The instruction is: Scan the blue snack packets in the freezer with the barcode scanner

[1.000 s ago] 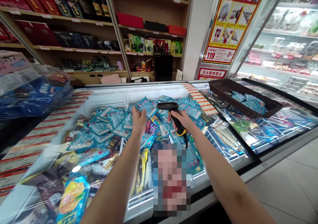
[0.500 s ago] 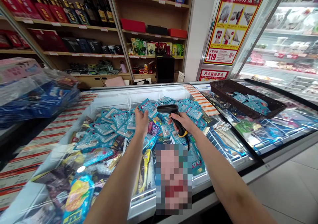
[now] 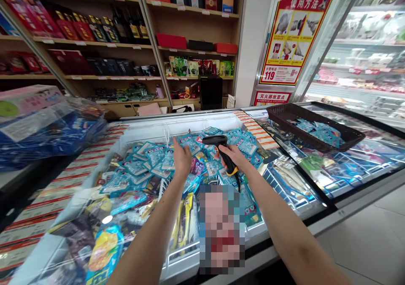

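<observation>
Head view: right hand point(image 3: 233, 155) wrapped around the grip of a black barcode scanner point(image 3: 218, 143), centre frame, above the open chest freezer point(image 3: 152, 129). Left hand point(image 3: 182, 158) pinches a blue snack packet point(image 3: 189, 143) atop the pile of blue packets. Brown basket point(image 3: 284, 118) sits upper right on the glass lid.

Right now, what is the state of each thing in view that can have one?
Left hand: grips a blue packet by its edge.
Right hand: shut on the black scanner, head toward the packet.
Freezer: open at the hands, full of packets.
Brown basket: on the freezer glass, holds blue packets.
</observation>
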Tool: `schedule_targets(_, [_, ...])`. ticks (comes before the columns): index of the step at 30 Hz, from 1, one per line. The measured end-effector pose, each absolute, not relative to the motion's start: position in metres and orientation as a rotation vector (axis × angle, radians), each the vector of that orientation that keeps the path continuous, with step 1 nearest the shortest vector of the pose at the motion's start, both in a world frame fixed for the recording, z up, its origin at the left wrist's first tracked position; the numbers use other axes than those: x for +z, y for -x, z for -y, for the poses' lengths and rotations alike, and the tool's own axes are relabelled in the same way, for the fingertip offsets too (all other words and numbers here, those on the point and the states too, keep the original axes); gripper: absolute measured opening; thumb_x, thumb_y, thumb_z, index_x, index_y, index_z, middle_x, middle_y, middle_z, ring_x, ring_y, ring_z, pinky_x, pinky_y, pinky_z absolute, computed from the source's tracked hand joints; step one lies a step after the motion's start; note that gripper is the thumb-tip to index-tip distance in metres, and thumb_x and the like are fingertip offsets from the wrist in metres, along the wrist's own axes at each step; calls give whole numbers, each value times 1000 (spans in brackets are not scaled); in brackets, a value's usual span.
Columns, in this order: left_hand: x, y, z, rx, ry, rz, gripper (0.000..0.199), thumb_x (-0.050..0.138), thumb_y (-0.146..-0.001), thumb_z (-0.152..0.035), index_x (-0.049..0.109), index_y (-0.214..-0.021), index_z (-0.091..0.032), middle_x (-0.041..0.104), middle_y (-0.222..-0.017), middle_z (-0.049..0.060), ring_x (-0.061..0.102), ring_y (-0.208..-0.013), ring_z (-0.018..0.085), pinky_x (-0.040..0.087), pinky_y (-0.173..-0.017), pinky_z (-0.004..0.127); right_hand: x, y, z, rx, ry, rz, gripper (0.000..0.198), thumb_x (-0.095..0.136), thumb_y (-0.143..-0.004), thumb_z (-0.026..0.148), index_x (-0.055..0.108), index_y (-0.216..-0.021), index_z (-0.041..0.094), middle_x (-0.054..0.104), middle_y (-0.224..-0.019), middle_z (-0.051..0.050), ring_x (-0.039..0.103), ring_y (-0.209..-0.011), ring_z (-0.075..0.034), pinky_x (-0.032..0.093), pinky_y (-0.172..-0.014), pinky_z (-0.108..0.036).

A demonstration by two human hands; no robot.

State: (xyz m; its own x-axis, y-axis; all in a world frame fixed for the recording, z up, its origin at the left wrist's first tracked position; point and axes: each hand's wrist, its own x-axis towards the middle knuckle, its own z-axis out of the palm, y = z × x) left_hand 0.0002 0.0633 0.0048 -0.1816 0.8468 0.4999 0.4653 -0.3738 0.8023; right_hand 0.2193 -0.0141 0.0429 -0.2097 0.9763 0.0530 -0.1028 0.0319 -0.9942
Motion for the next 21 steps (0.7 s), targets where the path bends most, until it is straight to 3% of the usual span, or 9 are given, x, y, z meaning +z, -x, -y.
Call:
schedule_targets(4, [26, 13, -43, 1554, -1865, -1709, 74, 48, -86, -19, 21, -154, -10, 41, -149, 24, 39, -139, 35, 33, -114, 52, 45, -220, 16, 1382, 1034, 1308, 45, 61, -82, 62, 64, -84, 17, 64, -56, -1, 52, -40, -12, 41, -37, -23])
schedule_targets(6, [31, 22, -28, 1516, -1980, -1858, 71, 48, -87, -20, 26, -153, -10, 42, -145, 26, 42, -135, 38, 36, -108, 55, 43, -221, 15, 1384, 1033, 1305, 45, 60, -82, 61, 66, -84, 17, 61, -52, -1, 52, -40, -12, 41, -37, -23])
schedule_targets(9, [27, 28, -6, 1349, -2252, -2019, 58, 49, -91, -31, 42, -147, -19, 35, -153, 21, 36, -138, 41, 29, -110, 61, 37, -222, 10, 1399, 983, 1249, 41, 62, -82, 56, 67, -91, 16, 66, -61, -2, 53, -41, -12, 43, -38, -23])
schedule_targets(13, [12, 27, 8, 1002, -2616, -1837, 38, 45, -94, -34, 63, -128, -29, 50, -146, 12, 36, -141, 34, 9, -117, 64, 31, -223, 4, 1434, 904, 1154, 38, 65, -80, 51, 64, -98, 17, 69, -70, -2, 58, -49, -14, 48, -43, -25])
schedule_targets(21, [7, 30, 1, 1038, -2496, -1986, 46, 38, -92, -14, 60, -130, -25, 39, -156, 13, 21, -150, 29, -2, -117, 67, 34, -213, 6, 1342, 1023, 1126, 38, 67, -79, 55, 63, -89, 18, 63, -60, 1, 55, -46, -13, 46, -42, -25])
